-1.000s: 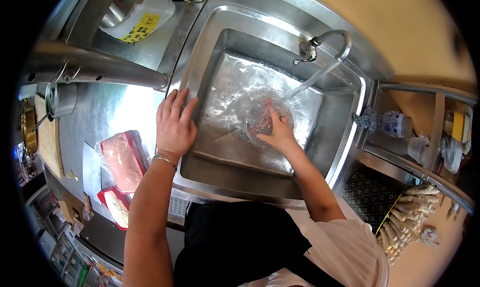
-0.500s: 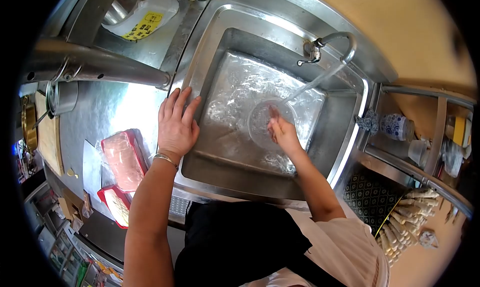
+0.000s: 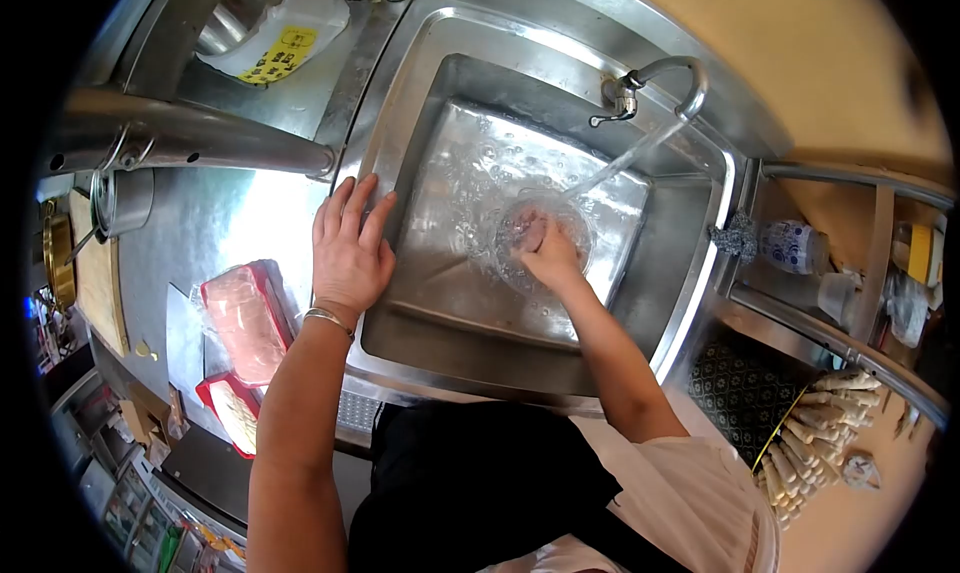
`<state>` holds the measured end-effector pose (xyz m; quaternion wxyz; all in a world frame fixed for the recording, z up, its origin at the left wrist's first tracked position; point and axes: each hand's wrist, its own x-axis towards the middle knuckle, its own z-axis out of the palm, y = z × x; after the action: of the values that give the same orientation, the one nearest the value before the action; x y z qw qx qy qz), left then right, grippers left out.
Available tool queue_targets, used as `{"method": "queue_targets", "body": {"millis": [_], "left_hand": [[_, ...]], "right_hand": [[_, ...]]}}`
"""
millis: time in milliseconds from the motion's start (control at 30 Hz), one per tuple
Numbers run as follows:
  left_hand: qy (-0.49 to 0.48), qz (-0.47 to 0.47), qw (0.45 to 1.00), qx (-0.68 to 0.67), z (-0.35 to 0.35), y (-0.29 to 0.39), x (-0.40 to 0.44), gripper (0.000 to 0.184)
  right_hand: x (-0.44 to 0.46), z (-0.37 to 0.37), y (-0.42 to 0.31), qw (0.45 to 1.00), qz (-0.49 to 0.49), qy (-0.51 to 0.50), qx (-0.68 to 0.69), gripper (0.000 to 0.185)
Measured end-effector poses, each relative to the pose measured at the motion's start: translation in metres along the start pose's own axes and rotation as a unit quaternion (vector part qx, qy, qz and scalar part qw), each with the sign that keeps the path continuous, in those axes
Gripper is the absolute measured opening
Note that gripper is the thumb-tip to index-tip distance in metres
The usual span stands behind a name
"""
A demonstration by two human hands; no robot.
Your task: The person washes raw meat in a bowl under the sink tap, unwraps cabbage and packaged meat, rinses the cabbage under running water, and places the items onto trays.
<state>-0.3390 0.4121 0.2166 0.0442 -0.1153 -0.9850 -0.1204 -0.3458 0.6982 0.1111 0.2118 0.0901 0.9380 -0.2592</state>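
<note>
My left hand (image 3: 350,248) lies flat on the left rim of the steel sink (image 3: 385,188), fingers spread, holding nothing. Inside the sink, my right hand (image 3: 550,255) is dipped into a clear round bowl (image 3: 572,235) of bubbling water. Its fingers are bent round something pinkish that the water blurs. From the curved faucet (image 3: 690,88) a stream of water (image 3: 625,160) runs down into the bowl. Left of my left forearm, a wrapped pack of pink meat (image 3: 243,323) rests on the counter beside a smaller red-edged pack (image 3: 234,413).
A metal pot (image 3: 128,201) stands at the far left, near a thick steel pipe (image 3: 200,138). A white bag with a yellow label (image 3: 285,58) is at the upper left. On the right are a rack with a patterned jar (image 3: 790,246) and a scouring pad (image 3: 735,236).
My right hand rose slightly with its fingers drawn together, then went back down into the bowl, where the water now churns more. My left hand has stayed on the rim.
</note>
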Motion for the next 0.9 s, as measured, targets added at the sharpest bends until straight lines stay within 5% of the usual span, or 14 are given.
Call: {"method": "queue_targets", "body": {"millis": [133, 200, 333, 433, 467, 500, 567, 633, 700, 767, 800, 833, 867, 900], "left_hand": [[0.0, -0.001, 1.0, -0.006, -0.001, 0.001, 0.001, 0.056], [-0.001, -0.003, 1.0, -0.004, -0.001, 0.0, 0.001, 0.056], [0.004, 0.0, 1.0, -0.008, -0.001, 0.0, 0.001, 0.056], [0.006, 0.0, 1.0, -0.018, -0.001, 0.0, 0.0, 0.056], [0.006, -0.002, 1.0, -0.022, -0.002, -0.001, -0.001, 0.055], [0.027, 0.004, 0.999, -0.041, 0.003, -0.004, -0.002, 0.054], [0.059, 0.02, 0.995, -0.076, 0.008, -0.006, -0.002, 0.055], [0.096, 0.032, 0.991, -0.093, 0.025, -0.013, -0.006, 0.055], [0.086, 0.033, 0.994, -0.061, 0.013, -0.011, -0.011, 0.051], [0.061, 0.024, 0.996, -0.064, 0.004, -0.009, -0.01, 0.053], [0.054, 0.011, 0.996, -0.075, 0.005, -0.013, -0.011, 0.054], [0.045, 0.012, 0.993, -0.104, 0.012, -0.006, -0.003, 0.054], [0.07, -0.023, 0.985, -0.157, 0.004, 0.004, -0.009, 0.054], [0.095, -0.04, 0.969, -0.223, -0.002, 0.004, -0.013, 0.053]], "right_hand": [[0.025, 0.018, 0.008, 0.988, 0.075, -0.059, 0.118, 0.059], [0.035, 0.021, 0.008, 0.932, 0.206, -0.2, 0.223, 0.055], [0.032, 0.031, 0.031, 0.885, 0.156, -0.155, 0.41, 0.048], [-0.003, -0.013, 0.004, 0.907, 0.083, -0.169, 0.377, 0.044], [-0.016, -0.029, -0.004, 0.97, -0.072, -0.144, 0.182, 0.044], [-0.028, -0.044, -0.011, 0.967, -0.229, -0.107, -0.02, 0.044], [-0.042, -0.073, -0.022, 0.952, -0.252, -0.144, -0.099, 0.047], [-0.06, -0.106, -0.055, 0.967, -0.169, -0.12, -0.146, 0.035], [-0.065, -0.112, -0.044, 0.965, -0.257, -0.044, 0.022, 0.028], [-0.059, -0.104, -0.036, 0.933, -0.187, -0.131, 0.278, 0.028], [-0.055, -0.103, -0.033, 0.909, -0.065, -0.206, 0.357, 0.025], [-0.055, -0.105, -0.03, 0.964, -0.191, -0.166, 0.079, 0.023], [-0.061, -0.107, -0.023, 0.927, -0.285, -0.122, -0.211, 0.021], [-0.059, -0.107, -0.015, 0.905, -0.309, -0.032, -0.29, 0.02]]}}
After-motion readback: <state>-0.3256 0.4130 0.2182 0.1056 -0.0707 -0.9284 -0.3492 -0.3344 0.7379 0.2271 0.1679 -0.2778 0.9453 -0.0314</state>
